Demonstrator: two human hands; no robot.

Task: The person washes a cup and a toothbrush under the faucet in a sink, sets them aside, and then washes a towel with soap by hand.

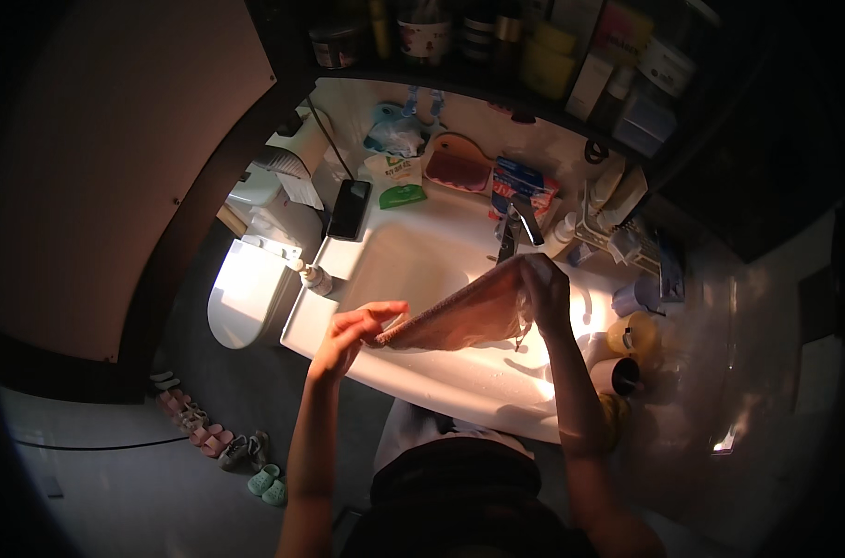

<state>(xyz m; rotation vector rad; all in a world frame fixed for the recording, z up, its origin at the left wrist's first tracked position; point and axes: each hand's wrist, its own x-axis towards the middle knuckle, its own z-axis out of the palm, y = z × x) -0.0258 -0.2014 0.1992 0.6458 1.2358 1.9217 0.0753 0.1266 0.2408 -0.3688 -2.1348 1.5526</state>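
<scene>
A thin brownish-pink cloth (pixel 464 317) is stretched between my two hands above a white washbasin (pixel 422 261). My left hand (pixel 349 335) pinches its lower left corner, with some fingers extended. Higher up on the right, my right hand (pixel 548 289) grips the other end. A small loose tie or strand dangles from the cloth near that hand. Just behind the cloth stands the chrome tap (pixel 516 227). Strong light falls on the basin's right side, and the cloth covers part of the bowl.
A pump bottle (pixel 315 279) and a black phone (pixel 350 209) are on the basin's left edge. Cups (pixel 614 376) line the right side beside a rack (pixel 617 223). Packets (pixel 398 181) stand behind. A dark shelf (pixel 450 77) overhangs; a toilet (pixel 244 293) is at left, shoes (pixel 216 439) below.
</scene>
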